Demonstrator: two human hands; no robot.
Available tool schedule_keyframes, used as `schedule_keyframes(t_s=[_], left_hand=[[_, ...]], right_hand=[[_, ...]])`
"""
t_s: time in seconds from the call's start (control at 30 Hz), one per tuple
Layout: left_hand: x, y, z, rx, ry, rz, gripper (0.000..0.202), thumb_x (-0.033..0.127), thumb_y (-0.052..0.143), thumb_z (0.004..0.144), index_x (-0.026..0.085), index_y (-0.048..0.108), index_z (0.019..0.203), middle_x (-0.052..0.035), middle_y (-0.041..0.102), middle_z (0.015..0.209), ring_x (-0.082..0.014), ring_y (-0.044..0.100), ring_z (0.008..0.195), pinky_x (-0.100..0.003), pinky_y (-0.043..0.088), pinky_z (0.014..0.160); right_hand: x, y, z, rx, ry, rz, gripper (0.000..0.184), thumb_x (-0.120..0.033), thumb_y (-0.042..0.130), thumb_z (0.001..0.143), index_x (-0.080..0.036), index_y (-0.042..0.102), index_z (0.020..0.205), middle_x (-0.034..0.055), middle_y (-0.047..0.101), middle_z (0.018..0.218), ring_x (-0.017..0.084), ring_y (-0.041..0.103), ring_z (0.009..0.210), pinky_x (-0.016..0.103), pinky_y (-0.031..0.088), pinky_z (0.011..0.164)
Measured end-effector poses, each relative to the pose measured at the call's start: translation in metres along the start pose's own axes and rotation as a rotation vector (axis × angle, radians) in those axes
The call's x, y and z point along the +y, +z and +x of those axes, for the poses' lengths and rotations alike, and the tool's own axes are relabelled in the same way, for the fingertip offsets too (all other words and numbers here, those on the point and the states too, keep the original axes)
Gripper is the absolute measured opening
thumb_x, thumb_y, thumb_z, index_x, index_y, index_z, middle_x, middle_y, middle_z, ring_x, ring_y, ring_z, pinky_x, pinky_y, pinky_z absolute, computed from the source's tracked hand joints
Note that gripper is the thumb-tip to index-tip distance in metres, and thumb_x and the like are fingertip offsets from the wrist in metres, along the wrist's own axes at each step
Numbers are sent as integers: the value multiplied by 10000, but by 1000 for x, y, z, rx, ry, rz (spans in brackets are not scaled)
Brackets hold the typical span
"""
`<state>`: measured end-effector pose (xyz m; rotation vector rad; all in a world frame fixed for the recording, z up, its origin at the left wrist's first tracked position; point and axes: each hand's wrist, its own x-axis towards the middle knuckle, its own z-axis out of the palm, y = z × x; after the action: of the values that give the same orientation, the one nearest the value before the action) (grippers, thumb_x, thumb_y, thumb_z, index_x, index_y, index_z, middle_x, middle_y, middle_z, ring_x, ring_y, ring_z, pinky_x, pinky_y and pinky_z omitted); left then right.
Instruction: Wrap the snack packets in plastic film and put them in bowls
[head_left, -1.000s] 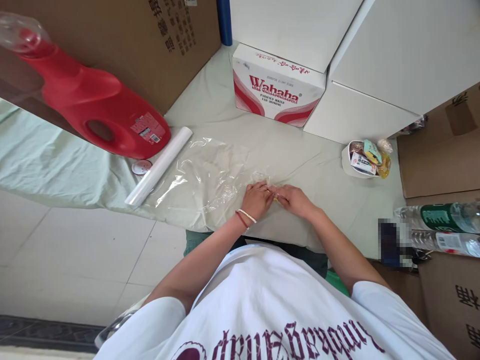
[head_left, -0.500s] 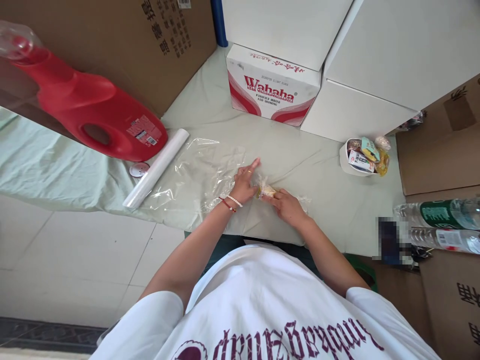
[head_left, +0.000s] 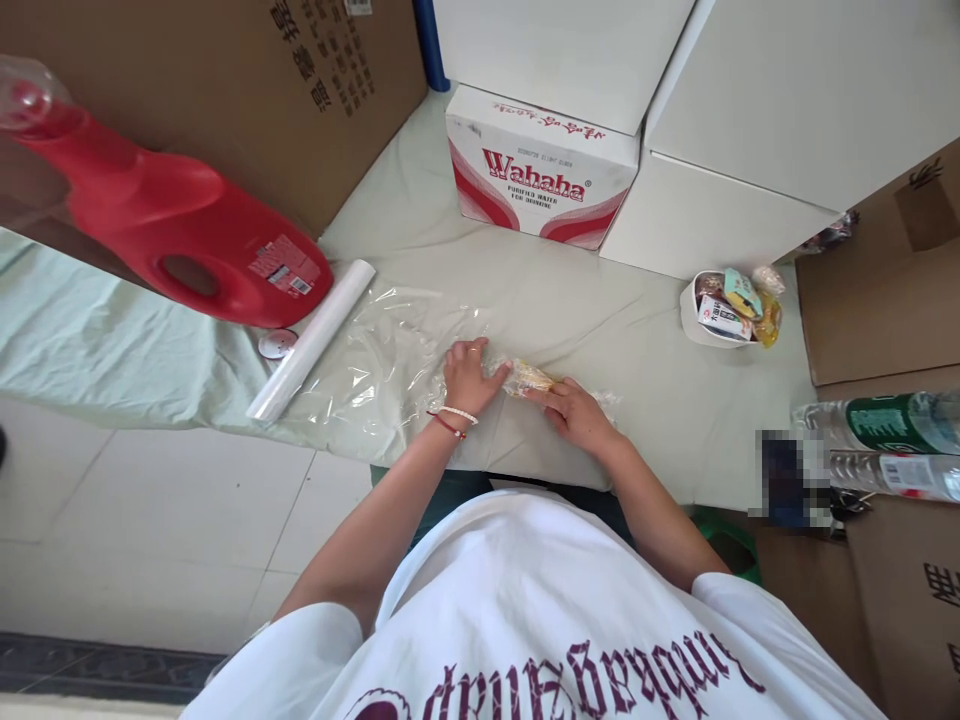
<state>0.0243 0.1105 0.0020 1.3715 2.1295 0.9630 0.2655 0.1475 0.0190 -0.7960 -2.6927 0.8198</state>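
Clear plastic film [head_left: 390,350] lies wrinkled on the pale green cloth, stretching from the white roll [head_left: 315,340] to a small yellowish snack packet [head_left: 529,376] wrapped in film. My right hand [head_left: 581,415] grips this packet at its right end, its fingers partly hidden. My left hand [head_left: 469,378] rests on the film just left of the packet. Its fingers are bent and its thumb is spread out, the tip reaching the packet's left end. A ring and two bracelets are on that hand and wrist.
A big red jug [head_left: 187,240] and a round badge [head_left: 277,343] stand left by the roll. Behind are a Wahaba-style water carton [head_left: 544,190] and white boxes [head_left: 780,110]. On the right are a white tub [head_left: 701,325] of snacks and two water bottles [head_left: 892,425].
My left hand has drawn back to the left, from a pointing finger over the packet to bent fingers on the film. My right hand stays on the packet.
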Motion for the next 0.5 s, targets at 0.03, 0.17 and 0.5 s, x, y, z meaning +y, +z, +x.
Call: schedule_keyframes(t_s=[0.03,0.17,0.5], left_hand=[[4,3,-2,5,-24,52,416,437,748,776,175,700,1095,-178,599,1316,-389,497,1309,-593,378,1129],[9,8,-3,-16,-29,-14,176,284,758,705,196,655,818,-150,591,1350,-395,405,1431,-595,333,1182],[57,14,-35,-57,232,-177,86,147,569,845,209,625,866,-56,738,987,-191,675,926,-350,535,874]], right_hand=[[0,0,-2,16,-23,24,429,-165,527,1018,-252,669,1413,86,644,967,240,520,910,402,508,872],[0,1,-11,76,-82,107,372,-253,557,1031,-256,674,1384,97,645,1045,247,550,963,452,504,925],[4,11,-8,110,-64,83,302,-156,540,993,-235,765,1177,89,664,963,243,544,928,419,487,866]])
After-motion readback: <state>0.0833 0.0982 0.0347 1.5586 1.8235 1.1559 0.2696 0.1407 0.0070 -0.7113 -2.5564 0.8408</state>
